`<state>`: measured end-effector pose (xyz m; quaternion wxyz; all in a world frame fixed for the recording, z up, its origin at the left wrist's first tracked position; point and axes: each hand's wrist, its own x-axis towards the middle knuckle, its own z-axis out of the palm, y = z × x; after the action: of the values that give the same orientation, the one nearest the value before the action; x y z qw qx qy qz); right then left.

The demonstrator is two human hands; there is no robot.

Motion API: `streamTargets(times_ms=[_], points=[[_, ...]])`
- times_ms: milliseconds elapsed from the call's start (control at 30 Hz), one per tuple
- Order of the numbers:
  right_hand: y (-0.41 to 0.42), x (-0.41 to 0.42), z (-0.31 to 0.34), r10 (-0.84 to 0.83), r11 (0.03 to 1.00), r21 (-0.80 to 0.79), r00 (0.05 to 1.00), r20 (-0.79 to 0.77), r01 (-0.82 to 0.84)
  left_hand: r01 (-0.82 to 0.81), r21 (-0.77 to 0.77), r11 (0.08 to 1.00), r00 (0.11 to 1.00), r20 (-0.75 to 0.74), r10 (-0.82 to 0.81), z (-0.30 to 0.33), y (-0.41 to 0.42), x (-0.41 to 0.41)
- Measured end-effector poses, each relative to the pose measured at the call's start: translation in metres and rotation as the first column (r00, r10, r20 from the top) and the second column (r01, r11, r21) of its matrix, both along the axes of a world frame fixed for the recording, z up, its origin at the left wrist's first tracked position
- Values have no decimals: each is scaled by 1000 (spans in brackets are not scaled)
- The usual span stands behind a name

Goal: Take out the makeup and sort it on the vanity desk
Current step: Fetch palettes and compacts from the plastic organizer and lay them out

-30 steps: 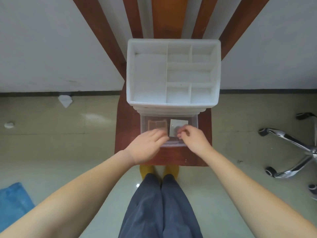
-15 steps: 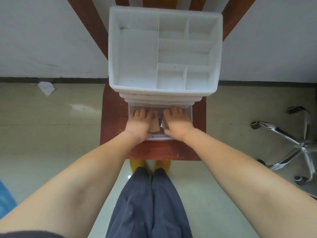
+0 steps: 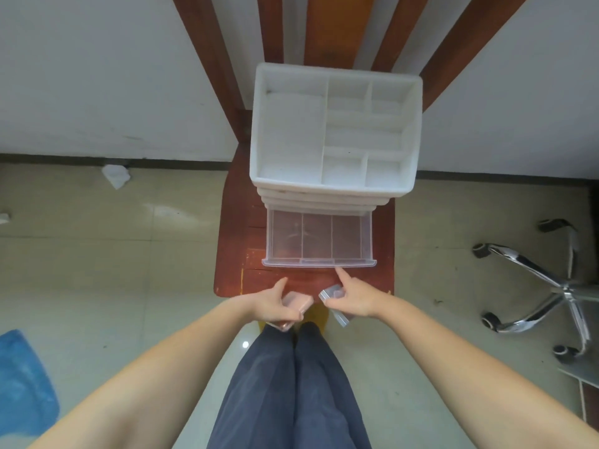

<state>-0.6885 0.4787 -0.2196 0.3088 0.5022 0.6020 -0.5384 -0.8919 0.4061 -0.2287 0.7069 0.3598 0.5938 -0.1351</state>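
Note:
A white plastic organiser [image 3: 334, 186] with several top compartments stands on a small red-brown wooden desk [image 3: 236, 254]. Its clear bottom drawer [image 3: 319, 262] is pulled out, and nothing lies in its three sections. My left hand [image 3: 272, 304] grips a pink flat makeup case [image 3: 299, 303] just in front of the desk's near edge. My right hand [image 3: 355, 298] holds a silver-grey flat compact [image 3: 327, 294], with its index finger stretched toward the drawer front.
A chrome swivel-chair base [image 3: 544, 286] lies on the floor at the right. Crumpled white paper [image 3: 116, 175] sits by the wall at the left, and a blue cloth [image 3: 22, 380] covers the lower-left floor. My dark trousers [image 3: 291, 384] are below the hands.
Both hands were inside the drawer on the two items. They have drawn back toward me, each carrying one item, and the drawer now shows nothing inside.

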Motion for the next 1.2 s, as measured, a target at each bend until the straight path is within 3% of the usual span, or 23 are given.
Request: streamTargets(times_ms=[133,467,667,867,1000,1200], points=[[13,-16,-5,86,988,126,996,39,-90,-35,98,995,999,-37,39,-6,30,-6],[90,-38,-1,121,931,339,991,62,-134,143,335,931,964,-261,-54,-7,108,-31],[65,-50,44,287,851,446,957,48,-277,184,423,887,939,-343,-31,38,61,-36],[42,-90,128,507,677,626,862,-18,-386,103,581,807,888,-420,189,126,-1,-66],[35,-126,171,660,538,711,751,-22,-452,19,661,750,824,-435,362,173,-33,-85],[7,-164,208,884,296,772,468,1,-562,-168,735,657,595,-456,662,207,-98,-61]])
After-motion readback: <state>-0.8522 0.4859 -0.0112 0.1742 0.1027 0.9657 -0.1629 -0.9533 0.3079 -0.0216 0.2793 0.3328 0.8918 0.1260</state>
